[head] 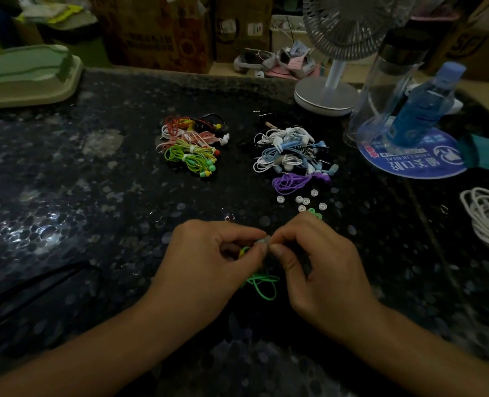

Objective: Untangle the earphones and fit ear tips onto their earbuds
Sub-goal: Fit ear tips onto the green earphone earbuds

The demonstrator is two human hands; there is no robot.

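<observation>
Dim, cluttered desk (94, 173) with earphone bundles at the far side. Near the viewer, left hand (208, 262) and right hand (317, 265) pinch a green earphone (261, 285); its thin, limp cable likely handles best gripped at the rigid earbud.

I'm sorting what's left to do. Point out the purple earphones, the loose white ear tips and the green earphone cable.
purple earphones (292, 183): head view, middle of the coiled cable.
loose white ear tips (306, 201): head view, one tip mid-cluster.
green earphone cable (261, 285): head view, loop below the hands.
</observation>
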